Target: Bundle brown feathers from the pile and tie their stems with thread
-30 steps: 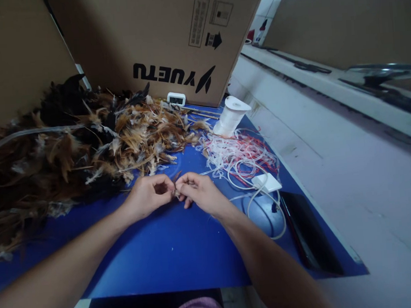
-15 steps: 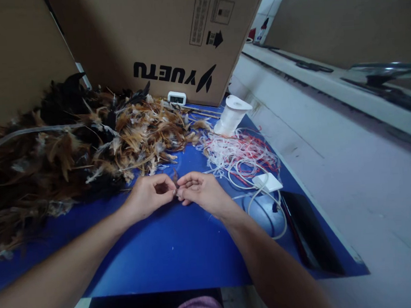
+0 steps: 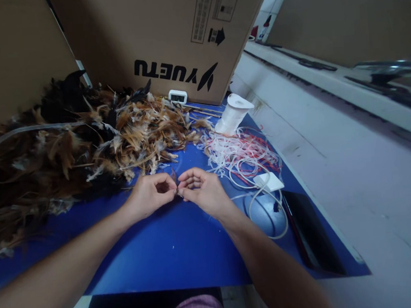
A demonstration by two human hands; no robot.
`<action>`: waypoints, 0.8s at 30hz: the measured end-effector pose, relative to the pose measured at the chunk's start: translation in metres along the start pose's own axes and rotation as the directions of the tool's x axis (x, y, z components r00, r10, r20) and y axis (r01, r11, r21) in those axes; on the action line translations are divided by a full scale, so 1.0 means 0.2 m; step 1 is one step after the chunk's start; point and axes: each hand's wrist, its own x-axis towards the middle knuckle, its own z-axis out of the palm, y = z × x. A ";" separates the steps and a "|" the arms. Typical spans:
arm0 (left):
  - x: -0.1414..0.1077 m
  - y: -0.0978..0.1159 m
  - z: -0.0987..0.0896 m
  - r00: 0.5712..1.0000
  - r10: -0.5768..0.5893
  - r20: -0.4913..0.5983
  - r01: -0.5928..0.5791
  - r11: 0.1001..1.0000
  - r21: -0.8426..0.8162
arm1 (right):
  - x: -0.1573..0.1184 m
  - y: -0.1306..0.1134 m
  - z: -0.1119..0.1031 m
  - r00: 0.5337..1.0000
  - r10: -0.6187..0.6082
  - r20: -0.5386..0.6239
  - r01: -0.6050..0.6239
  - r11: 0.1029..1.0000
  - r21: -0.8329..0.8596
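My left hand is closed in a pinch, thumb against forefinger, over the blue table. A small brown feather rises from between the fingertips, mostly hidden behind them. Close against it, my right hand also pinches, its thumb and forefinger meeting at the lower end of the feather, with the other fingers curled. What exactly lies between the right fingertips is too small to make out. Behind and left of the hands spreads a big heap of brown and black feathers.
A white spool stands behind a tangle of white and red strings. Right of my hands lie a silvery rounded object, a looped cable with a white square piece, and a dark flat object. Cardboard boxes wall the back.
Both hands stay pinched together in nearly the same place. The right fingers have lifted and curled slightly, and the view has shifted a little.
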 end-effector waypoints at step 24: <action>0.01 0.05 -0.02 0.963 -0.257 0.078 0.268 0.912 -0.310 | -0.02 -0.01 0.01 0.998 -0.060 0.001 0.060 0.998 -0.015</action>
